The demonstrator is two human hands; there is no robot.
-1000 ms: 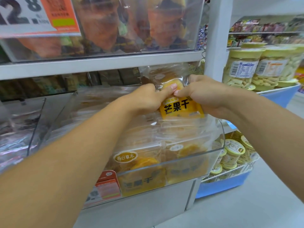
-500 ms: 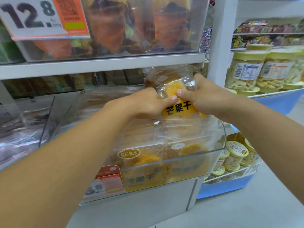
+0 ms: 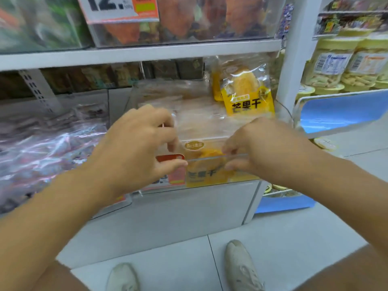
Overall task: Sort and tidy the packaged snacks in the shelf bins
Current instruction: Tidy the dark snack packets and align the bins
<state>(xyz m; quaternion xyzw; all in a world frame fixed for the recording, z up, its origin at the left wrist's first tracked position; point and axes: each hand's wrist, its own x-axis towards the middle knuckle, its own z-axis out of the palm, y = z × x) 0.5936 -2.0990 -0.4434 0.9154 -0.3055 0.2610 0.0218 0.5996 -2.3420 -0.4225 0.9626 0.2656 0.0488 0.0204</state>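
Observation:
A clear plastic bin [image 3: 212, 182] on the lower shelf holds several yellow dried-mango packs lying flat. One mango pack [image 3: 245, 95] stands upright at the bin's back right corner, free of both hands. My left hand [image 3: 134, 143] hovers at the bin's front left, fingers and thumb apart and curled. My right hand [image 3: 266, 145] is at the front right, its fingertips and thumb on either side of the bin's front rim, over the front mango pack [image 3: 206, 164]. Blur hides whether it grips anything.
A red price tag [image 3: 170, 166] sits on the bin's front. A neighbouring bin [image 3: 42, 154] of shiny clear packs is to the left, an upper bin [image 3: 189, 22] above. Snack jars [image 3: 336, 68] on a blue rack [image 3: 336, 110] stand to the right, past a white post [image 3: 294, 49].
Both hands let go of the mango pack, which now stands at the bin's back right. They dropped to the bin's front rim. The view tilted down and shows my shoes.

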